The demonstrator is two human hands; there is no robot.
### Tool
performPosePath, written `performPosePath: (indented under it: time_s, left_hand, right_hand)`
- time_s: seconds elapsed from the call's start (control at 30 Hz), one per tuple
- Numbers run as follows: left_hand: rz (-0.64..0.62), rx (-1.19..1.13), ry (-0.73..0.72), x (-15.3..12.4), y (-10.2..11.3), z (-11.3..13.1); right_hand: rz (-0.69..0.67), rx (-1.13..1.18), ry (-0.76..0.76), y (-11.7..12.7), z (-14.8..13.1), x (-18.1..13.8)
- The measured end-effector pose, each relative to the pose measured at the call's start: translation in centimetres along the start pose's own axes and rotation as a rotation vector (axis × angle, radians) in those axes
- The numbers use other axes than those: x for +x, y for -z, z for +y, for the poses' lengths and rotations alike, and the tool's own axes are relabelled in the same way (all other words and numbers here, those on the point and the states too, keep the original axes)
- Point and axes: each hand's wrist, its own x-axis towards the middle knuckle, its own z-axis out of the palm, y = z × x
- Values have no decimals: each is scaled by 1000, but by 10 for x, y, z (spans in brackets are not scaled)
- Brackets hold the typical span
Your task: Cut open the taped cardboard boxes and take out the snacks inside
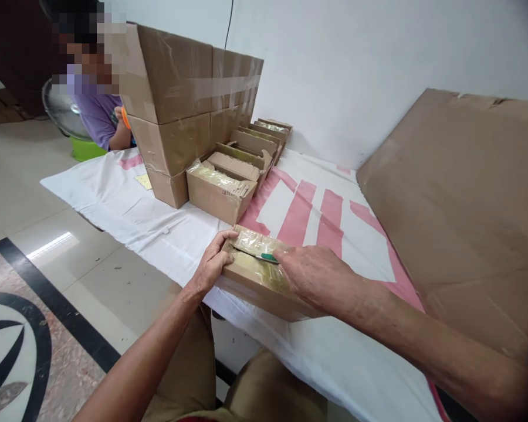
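Note:
A taped cardboard box (pixel 257 275) lies near the table's front edge, with a dark slit along the tape on its top. My left hand (pixel 215 258) grips the box's left end, thumb on the near side and fingers over the top edge. Closed around a green-handled cutter (pixel 269 257), my right hand (pixel 310 272) rests over the right part of the box. The cutter's thin blade points left along the slit; most of its handle is hidden in my fingers.
Tall stacked cartons (pixel 180 88) stand behind on the left, beside a row of opened boxes (pixel 220 190). A large cardboard sheet (pixel 466 205) leans at the right. Pink-and-white cloth (pixel 299 211) covers the table. A person in a purple top (pixel 88 108) sits beyond the cartons, near a fan (pixel 61 108).

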Motion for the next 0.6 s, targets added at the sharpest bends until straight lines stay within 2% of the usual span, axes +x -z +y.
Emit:
performPosePath:
  time_s: [0.13,0.37,0.6]
  left_hand:
    - [-4,-11,-28,-1,1,-5]
    - [-24,-43,-8,-2,-6,-6]
    - [-10,-3,4,-5,-8,-3]
  right_hand:
    - [30,-34,7,-7,12,-9]
    - [12,-39,25,-2,24,-24]
    - [1,-72,76,17,2,-14]
